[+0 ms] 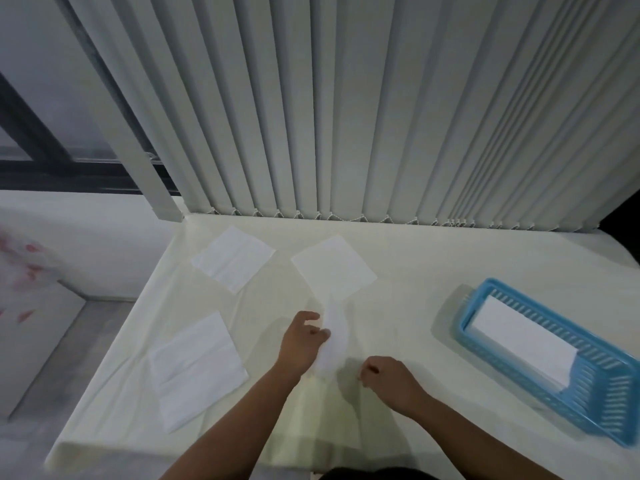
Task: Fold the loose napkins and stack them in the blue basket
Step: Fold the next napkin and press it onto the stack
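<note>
My left hand [302, 344] pinches a white napkin [333, 337] that hangs blurred and partly lifted at the table's middle. My right hand [389, 377] rests just right of it with fingers curled and nothing visibly in them. Three more white napkins lie flat: one at the near left [197, 370], one at the far left [233, 258], one at the far middle [334, 266]. The blue basket [602, 407] stands at the right and holds a folded white napkin [523, 344].
A cream cloth covers the table [433, 258]. Vertical blinds [346, 116] hang along its far edge. The table's left edge drops to a grey floor [41, 358], and its near edge lies just before my body.
</note>
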`<state>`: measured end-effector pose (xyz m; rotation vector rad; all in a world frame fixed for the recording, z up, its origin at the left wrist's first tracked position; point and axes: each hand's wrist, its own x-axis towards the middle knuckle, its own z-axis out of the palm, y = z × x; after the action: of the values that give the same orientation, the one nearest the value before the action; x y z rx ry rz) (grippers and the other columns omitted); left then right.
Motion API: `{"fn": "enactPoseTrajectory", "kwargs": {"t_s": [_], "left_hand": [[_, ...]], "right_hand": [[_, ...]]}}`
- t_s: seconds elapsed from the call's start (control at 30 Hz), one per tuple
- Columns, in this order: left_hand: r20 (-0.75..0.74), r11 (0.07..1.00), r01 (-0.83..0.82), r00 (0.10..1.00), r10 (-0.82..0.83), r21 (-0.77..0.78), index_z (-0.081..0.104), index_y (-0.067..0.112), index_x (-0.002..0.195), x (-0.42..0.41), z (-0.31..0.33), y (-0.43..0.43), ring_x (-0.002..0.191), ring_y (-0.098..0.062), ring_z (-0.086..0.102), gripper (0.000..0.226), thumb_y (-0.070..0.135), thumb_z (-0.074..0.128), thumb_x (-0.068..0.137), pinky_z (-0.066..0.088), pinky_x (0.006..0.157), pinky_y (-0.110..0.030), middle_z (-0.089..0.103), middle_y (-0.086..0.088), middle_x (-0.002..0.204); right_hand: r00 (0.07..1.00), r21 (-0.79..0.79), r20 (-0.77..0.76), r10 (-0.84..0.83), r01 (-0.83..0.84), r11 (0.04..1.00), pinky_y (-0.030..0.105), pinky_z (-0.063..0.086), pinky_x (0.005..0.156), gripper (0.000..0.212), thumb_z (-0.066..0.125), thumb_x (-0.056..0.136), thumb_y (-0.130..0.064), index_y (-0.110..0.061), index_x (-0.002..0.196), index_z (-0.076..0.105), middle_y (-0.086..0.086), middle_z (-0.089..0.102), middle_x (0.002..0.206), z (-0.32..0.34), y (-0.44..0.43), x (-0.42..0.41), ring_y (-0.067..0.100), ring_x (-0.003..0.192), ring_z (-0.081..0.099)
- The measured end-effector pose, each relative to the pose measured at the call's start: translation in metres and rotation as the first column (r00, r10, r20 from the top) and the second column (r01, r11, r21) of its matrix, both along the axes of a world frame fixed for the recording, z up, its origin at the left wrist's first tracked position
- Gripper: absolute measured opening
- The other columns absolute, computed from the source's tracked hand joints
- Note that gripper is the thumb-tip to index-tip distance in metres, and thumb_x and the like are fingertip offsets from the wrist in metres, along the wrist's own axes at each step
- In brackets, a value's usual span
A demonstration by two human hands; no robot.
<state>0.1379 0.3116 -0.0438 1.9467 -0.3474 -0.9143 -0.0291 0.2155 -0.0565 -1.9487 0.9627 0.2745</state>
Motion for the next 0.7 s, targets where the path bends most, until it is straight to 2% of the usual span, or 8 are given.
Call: {"fn": "enactPoseTrajectory", "kwargs": {"t_s": [0.1,0.2,0.3,0.4,0.47,0.53,0.63,0.7], "left_hand": [[-0.384,0.961,-0.225,0.911,0.15,-0.158,0.06,0.014,0.112,-0.002,0.005,-0.016,0.091,-0.027,0.069,0.032,0.01,0.068,0.081,0.056,0.08,-0.039,0.071,-0.013,0.104],[-0.543,0.927,-0.298,0.829,0.134,-0.227,0.063,0.002,0.099,-0.011,0.008,-0.033,0.083,-0.025,0.069,0.014,0.003,0.064,0.085,0.057,0.073,-0.033,0.072,-0.014,0.099],[-0.614,0.911,-0.306,0.786,0.078,-0.276,0.057,0.004,0.087,-0.025,0.012,-0.051,0.083,-0.023,0.068,0.005,0.0,0.06,0.087,0.057,0.075,-0.03,0.069,-0.016,0.096],[-0.64,0.9,-0.26,0.768,-0.027,-0.35,0.057,0.001,0.107,-0.04,0.017,-0.067,0.101,-0.029,0.067,0.021,-0.004,0.057,0.086,0.055,0.088,-0.034,0.067,-0.02,0.114],[-0.634,0.897,-0.193,0.764,-0.116,-0.397,0.057,0.004,0.118,-0.051,0.021,-0.075,0.106,-0.029,0.066,0.033,-0.005,0.057,0.087,0.056,0.088,-0.033,0.067,-0.016,0.118],[-0.635,0.899,-0.137,0.751,-0.18,-0.417,0.056,0.004,0.122,-0.061,0.024,-0.086,0.108,-0.028,0.066,0.035,-0.001,0.057,0.088,0.056,0.088,-0.032,0.067,-0.015,0.119],[-0.655,0.911,-0.149,0.739,-0.155,-0.384,0.055,0.003,0.123,-0.074,0.03,-0.104,0.105,-0.026,0.067,0.031,0.01,0.055,0.093,0.058,0.081,-0.03,0.067,-0.015,0.119],[-0.63,0.927,-0.141,0.768,-0.119,-0.347,0.056,0.004,0.121,-0.083,0.034,-0.116,0.1,-0.024,0.068,0.028,0.015,0.053,0.095,0.06,0.077,-0.03,0.068,-0.015,0.116]], "right_hand": [[0.997,0.193,0.01,-0.08,0.077,0.978,0.019,0.045,0.067,0.021,0.052,0.09,-0.024,-0.015,0.084,0.069,-0.001,0.069,0.087,0.01,0.002,-0.002,0.007,0.069,0.058],[0.959,0.435,0.046,-0.28,0.233,0.87,0.023,0.05,0.074,0.031,0.059,0.089,-0.042,-0.015,0.1,0.07,-0.003,0.072,0.096,0.019,0.001,-0.002,0.013,0.08,0.064],[0.813,0.561,0.089,-0.576,0.437,0.703,0.032,0.052,0.08,0.037,0.061,0.086,-0.05,-0.018,0.105,0.067,0.001,0.072,0.103,0.024,-0.01,-0.002,0.024,0.093,0.066],[0.596,0.634,0.115,-0.795,0.572,0.52,0.032,0.052,0.074,0.028,0.066,0.087,-0.036,-0.011,0.098,0.067,0.01,0.07,0.099,0.029,-0.029,-0.008,0.023,0.085,0.063],[0.477,0.663,0.139,-0.868,0.606,0.439,0.03,0.051,0.07,0.017,0.068,0.087,-0.023,-0.008,0.094,0.065,0.012,0.068,0.094,0.035,-0.04,-0.017,0.022,0.081,0.061],[0.411,0.632,0.176,-0.894,0.649,0.423,0.029,0.051,0.067,0.011,0.068,0.086,-0.016,-0.007,0.09,0.064,0.012,0.065,0.089,0.041,-0.052,-0.028,0.02,0.077,0.059],[0.397,0.499,0.256,-0.881,0.727,0.472,0.028,0.049,0.066,0.008,0.067,0.086,-0.016,-0.01,0.082,0.063,0.007,0.063,0.083,0.053,-0.066,-0.05,0.017,0.072,0.057],[0.386,0.426,0.285,-0.878,0.769,0.476,0.027,0.047,0.065,0.018,0.067,0.087,-0.017,-0.014,0.071,0.058,0.003,0.06,0.075,0.058,-0.073,-0.069,0.016,0.068,0.055]]}}
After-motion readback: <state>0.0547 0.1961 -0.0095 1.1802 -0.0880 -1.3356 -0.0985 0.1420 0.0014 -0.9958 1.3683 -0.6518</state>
